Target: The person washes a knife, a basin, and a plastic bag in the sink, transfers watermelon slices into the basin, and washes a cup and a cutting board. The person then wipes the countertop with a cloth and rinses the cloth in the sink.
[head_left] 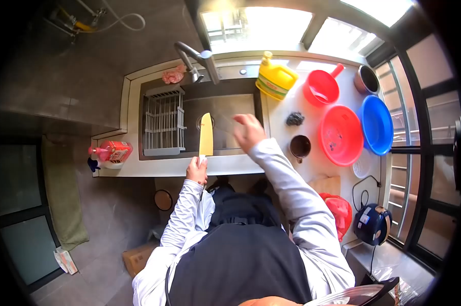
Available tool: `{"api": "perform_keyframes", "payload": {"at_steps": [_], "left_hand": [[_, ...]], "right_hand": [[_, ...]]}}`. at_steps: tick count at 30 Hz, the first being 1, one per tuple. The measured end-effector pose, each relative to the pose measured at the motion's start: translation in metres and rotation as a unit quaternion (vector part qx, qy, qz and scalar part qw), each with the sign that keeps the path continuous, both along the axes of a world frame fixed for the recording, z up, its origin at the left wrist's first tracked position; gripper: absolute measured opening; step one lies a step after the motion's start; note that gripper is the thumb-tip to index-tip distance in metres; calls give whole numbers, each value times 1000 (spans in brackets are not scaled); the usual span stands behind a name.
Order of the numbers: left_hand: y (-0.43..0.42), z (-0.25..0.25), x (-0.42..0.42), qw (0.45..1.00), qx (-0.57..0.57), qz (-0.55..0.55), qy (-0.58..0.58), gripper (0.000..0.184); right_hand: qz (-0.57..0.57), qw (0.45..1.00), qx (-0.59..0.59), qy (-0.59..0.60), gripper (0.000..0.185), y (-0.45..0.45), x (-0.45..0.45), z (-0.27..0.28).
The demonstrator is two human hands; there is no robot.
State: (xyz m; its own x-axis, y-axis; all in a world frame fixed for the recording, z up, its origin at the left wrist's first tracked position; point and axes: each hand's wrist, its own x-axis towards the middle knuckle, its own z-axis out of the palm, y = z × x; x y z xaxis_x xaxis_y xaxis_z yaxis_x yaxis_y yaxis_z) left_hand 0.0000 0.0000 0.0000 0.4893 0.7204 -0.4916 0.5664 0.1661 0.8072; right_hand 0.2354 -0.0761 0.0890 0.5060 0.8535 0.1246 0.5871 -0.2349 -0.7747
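Observation:
My left hand (196,171) is closed around the white handle of a kitchen knife (206,135). Its broad yellow blade points away from me over the front of the sink (233,104), with a small dark speck near the tip. My right hand (248,132) hovers over the right part of the sink, to the right of the blade and apart from it. Motion smears its fingers, so whether they hold anything is unclear. The grey faucet (205,64) stands behind the basin.
A dish rack (164,122) fills the sink's left side. On the right counter stand a yellow jug (276,77), a red dipper (321,87), red basin (337,133), blue basin (377,125), dark mug (300,147) and black scrubber (294,119). A pink bottle (113,151) stands left.

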Motion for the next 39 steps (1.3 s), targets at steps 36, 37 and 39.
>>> {"api": "perform_keyframes", "payload": {"at_steps": [36,37,39], "left_hand": [[116,-25,122,952,-288,-73,-70,28],[114,-25,123,953,-285,-79,-63,27],[113,-24,125,954,-284,-60,-74,28]], "right_hand": [[160,950,-138,-232,66,89,64,-106],[134,951,-157,-232,68,96,72,-112],[130,946,-160,-249,68,103,77,-117]]}}
